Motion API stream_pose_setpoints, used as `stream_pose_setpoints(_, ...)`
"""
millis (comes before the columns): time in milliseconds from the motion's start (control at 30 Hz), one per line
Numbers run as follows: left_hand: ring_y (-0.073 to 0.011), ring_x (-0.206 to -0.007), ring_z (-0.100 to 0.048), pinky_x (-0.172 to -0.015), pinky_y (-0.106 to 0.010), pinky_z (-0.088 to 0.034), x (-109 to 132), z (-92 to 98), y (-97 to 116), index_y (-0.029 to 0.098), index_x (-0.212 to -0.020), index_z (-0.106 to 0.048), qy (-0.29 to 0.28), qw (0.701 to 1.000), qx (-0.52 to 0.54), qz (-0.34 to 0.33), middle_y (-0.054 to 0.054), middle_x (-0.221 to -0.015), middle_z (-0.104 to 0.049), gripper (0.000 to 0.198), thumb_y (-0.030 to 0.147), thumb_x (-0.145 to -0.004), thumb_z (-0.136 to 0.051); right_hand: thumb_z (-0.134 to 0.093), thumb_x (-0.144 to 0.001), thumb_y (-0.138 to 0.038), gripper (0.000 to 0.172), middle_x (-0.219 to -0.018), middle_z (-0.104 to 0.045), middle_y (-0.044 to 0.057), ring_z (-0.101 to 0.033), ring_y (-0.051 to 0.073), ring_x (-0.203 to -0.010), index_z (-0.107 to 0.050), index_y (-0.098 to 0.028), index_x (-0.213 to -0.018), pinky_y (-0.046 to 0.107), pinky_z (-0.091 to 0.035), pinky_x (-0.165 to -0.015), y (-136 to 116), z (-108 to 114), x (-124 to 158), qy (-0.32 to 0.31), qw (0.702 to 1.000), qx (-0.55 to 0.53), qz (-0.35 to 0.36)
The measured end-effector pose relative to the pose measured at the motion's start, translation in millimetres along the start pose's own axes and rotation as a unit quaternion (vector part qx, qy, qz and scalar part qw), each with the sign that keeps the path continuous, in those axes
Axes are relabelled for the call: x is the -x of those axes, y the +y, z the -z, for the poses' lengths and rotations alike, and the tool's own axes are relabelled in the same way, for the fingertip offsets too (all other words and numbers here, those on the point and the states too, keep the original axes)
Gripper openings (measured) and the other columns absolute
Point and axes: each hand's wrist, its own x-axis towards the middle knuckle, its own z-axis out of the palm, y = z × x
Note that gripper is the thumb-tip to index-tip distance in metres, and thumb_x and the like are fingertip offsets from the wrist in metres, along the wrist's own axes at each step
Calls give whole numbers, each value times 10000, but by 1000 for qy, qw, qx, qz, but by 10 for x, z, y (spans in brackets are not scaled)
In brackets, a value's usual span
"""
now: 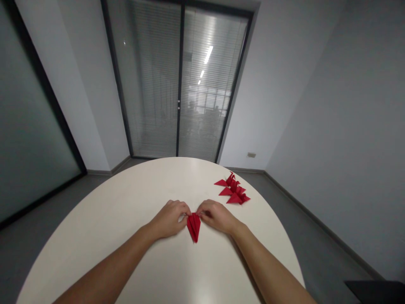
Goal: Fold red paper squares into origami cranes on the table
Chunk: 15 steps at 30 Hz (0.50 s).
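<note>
A red folded paper piece [194, 226] lies on the white round table [126, 219], its narrow tip pointing toward me. My left hand [170, 218] pinches its upper left corner with curled fingers. My right hand [215, 215] pinches the upper right corner the same way. Both hands rest on the tabletop on either side of the paper.
Several finished red paper cranes [233, 189] sit in a cluster at the table's far right. Beyond the table are glass doors with blinds [180, 84], grey walls and a grey floor. A dark object [376, 291] shows at the lower right corner.
</note>
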Motion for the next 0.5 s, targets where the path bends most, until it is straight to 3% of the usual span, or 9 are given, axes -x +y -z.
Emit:
stream_pose_setpoints(233, -197, -876, -629, -829, -332, -402, 2, -14, 20, 214, -844, -683, 0, 1000, -28, -5, -15, -904, -715, 162, 353, -904, -624, -608, -895, -218, 115, -857, -700, 37, -629, 175, -835, -719, -207, -924, 280, -473, -781, -67, 31, -5, -1, 1000, 12, -10)
stream_pose_setpoints(500, -197, -965, -612, -857, -330, -426, -9, -51, 19, 227, -949, -695, -6, 999, -28, -38, -19, -1025, -687, 121, 328, -890, -664, -732, -807, -263, 232, -995, -696, 52, -623, 214, -972, -700, -226, -1034, 335, -482, -888, -77, 49, -2, -15, 1000, 4, 0)
